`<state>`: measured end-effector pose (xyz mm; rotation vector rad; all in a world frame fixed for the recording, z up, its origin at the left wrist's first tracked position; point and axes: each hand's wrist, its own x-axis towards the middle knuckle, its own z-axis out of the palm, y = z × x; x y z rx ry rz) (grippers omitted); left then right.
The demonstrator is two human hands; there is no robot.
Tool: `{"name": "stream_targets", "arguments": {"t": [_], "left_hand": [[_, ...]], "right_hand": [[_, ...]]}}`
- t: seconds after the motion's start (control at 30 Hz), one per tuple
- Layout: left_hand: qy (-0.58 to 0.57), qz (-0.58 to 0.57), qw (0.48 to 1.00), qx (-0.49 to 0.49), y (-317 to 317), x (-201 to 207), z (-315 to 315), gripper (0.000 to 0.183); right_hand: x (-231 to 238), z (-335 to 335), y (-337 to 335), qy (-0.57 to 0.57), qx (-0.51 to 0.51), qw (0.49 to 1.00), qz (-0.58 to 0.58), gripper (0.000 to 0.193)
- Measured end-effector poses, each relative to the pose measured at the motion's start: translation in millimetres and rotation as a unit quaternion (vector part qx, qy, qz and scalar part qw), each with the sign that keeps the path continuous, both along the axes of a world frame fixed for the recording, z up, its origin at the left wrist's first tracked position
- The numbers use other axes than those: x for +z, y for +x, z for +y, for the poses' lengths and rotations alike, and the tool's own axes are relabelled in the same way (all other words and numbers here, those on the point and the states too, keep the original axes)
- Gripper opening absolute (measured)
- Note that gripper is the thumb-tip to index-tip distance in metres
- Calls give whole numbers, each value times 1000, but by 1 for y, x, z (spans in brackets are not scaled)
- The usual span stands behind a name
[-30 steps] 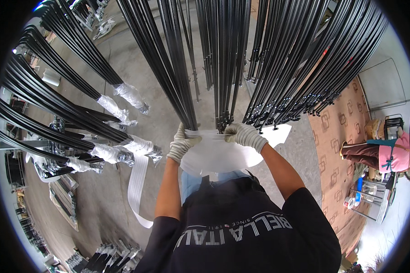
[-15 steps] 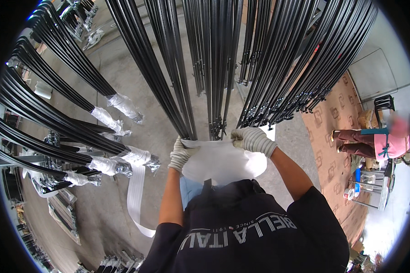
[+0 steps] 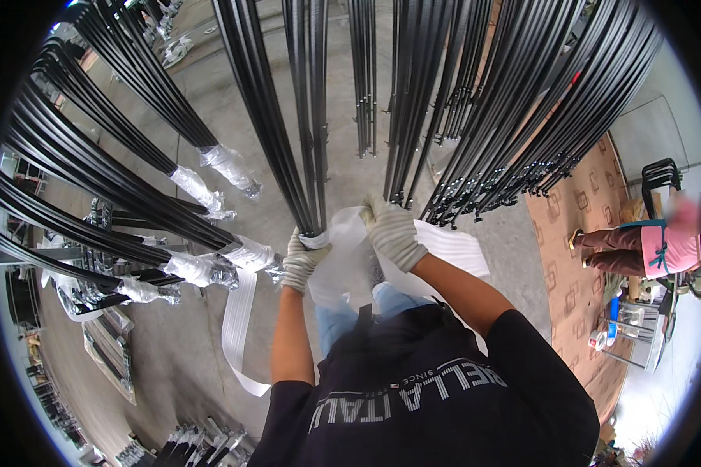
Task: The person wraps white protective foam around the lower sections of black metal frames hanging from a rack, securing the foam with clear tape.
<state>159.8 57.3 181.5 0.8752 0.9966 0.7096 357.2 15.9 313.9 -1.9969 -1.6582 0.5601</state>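
Both my hands wear white gloves with grey stripes. My left hand [image 3: 302,263] is closed on the left edge of a thin white foam sheet [image 3: 339,265], right by the lower ends of a bundle of long black tubes [image 3: 271,124]. Fingers curled, my right hand [image 3: 393,236] grips the sheet's upper right part and pulls it up in a fold near those tube ends. Below the hands the sheet hangs loose in front of my legs. More white foam sheeting [image 3: 461,243] spreads out to the right, behind my right wrist.
Many black tubes [image 3: 522,101] hang ahead and to the right. At left, bundles have ends wrapped in clear plastic [image 3: 199,268]. A white strip [image 3: 239,335] trails to the floor. At far right a person in pink [image 3: 666,251] stands near a metal rack [image 3: 639,335].
My right hand has moved left and up, drawing the sheet's edge toward the tube ends. The sheet, flat before, is now folded upward. My left hand stays at the bundle's end.
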Motion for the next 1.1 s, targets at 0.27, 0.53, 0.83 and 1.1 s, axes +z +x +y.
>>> {"name": "stream_targets", "arguments": {"t": [0.27,0.53,0.83,1.1], "left_hand": [[-49,-73,995,52,-12,28,-18,45],[31,-10,998,48,3,26,-34,47],[202,387,861,261,40,47,-63,96],[461,342,819,-22,25,96,-25,101]], "right_hand": [[-60,97,-44,41,113,988,-93,9],[-79,101,-109,-205,253,887,328,16],[-34,77,-59,-381,177,642,641,33],[-51,44,-39,-197,140,681,691,34]]}}
